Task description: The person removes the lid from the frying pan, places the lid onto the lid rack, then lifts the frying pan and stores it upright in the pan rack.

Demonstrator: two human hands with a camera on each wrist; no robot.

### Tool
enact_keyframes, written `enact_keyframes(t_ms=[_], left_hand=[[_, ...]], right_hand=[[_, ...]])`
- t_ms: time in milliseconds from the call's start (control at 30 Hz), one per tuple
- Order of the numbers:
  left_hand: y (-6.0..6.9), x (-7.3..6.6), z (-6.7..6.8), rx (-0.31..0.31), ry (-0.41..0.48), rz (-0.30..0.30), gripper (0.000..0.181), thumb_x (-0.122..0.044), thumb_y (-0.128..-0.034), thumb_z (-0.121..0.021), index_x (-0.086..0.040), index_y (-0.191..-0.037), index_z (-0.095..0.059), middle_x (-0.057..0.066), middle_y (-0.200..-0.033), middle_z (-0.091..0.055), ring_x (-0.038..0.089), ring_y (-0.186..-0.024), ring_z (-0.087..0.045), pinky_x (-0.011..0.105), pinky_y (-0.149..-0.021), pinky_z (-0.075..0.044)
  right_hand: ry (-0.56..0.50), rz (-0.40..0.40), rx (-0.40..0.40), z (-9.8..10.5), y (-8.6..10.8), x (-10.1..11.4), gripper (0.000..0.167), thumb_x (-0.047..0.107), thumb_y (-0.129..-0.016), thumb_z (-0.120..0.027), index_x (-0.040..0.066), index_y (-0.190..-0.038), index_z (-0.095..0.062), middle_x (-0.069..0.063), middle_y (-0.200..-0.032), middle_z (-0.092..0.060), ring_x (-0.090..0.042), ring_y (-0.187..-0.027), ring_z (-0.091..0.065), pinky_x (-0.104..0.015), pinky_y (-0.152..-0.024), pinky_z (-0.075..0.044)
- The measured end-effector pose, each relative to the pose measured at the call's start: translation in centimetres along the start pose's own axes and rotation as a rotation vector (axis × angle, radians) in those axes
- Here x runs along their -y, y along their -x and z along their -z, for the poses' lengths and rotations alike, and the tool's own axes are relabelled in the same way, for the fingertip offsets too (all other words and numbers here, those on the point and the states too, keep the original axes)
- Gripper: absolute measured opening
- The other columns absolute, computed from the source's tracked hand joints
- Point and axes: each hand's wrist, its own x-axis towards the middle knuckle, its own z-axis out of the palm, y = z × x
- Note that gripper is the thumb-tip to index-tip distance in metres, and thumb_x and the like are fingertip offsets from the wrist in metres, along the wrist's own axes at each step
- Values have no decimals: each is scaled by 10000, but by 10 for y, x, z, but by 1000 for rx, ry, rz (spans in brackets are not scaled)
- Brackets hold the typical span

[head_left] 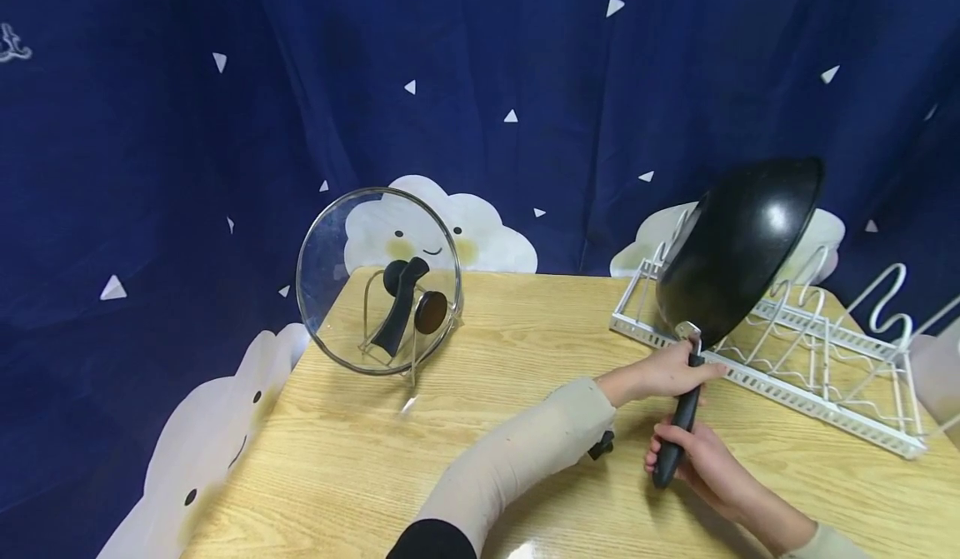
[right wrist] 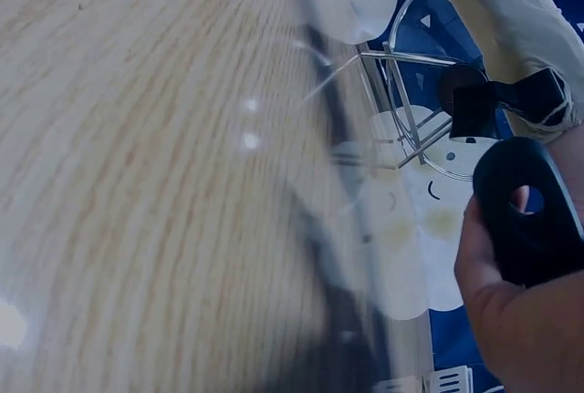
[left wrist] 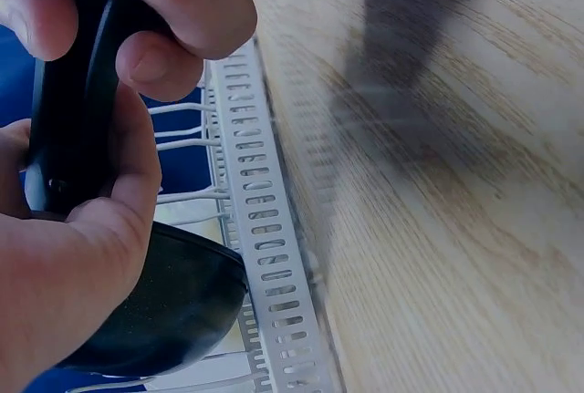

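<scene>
A black wok stands tilted on its side in the left part of a white wire dish rack, its dark outer base facing me. My left hand grips the upper part of the wok's black handle, close to the metal joint. Lower down, my right hand holds the handle near its end. In the left wrist view, fingers wrap round the handle, and the wok's dark side lies against the rack's slotted rail. The right wrist view shows the handle's end with its hanging hole.
A glass lid with a dark knob leans upright in a small wire stand at the table's left. The wooden table reaches back to a blue curtain with clouds and triangles. Bare rack slots lie right of the wok.
</scene>
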Motion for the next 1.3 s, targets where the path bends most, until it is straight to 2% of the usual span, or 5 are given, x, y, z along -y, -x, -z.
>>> enact_keyframes(t_ms=[300,633,800,1167,1300], left_hand=[[1,1,3,36,4,-9,247,-299,-950,-580,-73,-858,-538,21,-578,-608,93,-501,-609,188,-533,-473],[4,3,11,40,83,20,223,-262,-921,-618,-63,-962,-525,18,-745,-568,105,-578,-588,205,-552,-509],[4,4,11,17,76,-2,203,-250,-909,-633,-70,-909,-539,0,-736,-563,83,-588,-580,184,-566,-484],[3,5,12,112,343,31,146,-154,-954,-579,-36,-964,-494,116,-753,-664,200,-728,-688,225,-610,-527],[1,9,14,107,355,48,171,-144,-929,-619,-15,-991,-525,109,-801,-666,171,-722,-683,234,-622,-541]], right_hand=[[139,-93,-97,1,-3,8,202,125,-1002,-423,-31,-1054,-306,-86,-857,-534,-202,-805,-630,-398,-799,-535],[382,-136,-150,9,2,12,367,211,-1008,-443,-132,-1123,-375,-82,-867,-588,-215,-780,-667,-377,-698,-557],[360,-114,-89,14,3,12,300,204,-1019,-423,-91,-1073,-424,-72,-832,-613,-199,-783,-673,-358,-707,-558],[230,-92,41,15,2,9,281,236,-1047,-342,-14,-1028,-470,-98,-901,-608,-259,-873,-671,-368,-762,-549],[232,-99,89,21,4,10,275,224,-1050,-327,-10,-1045,-471,-102,-907,-647,-246,-844,-672,-382,-761,-548]])
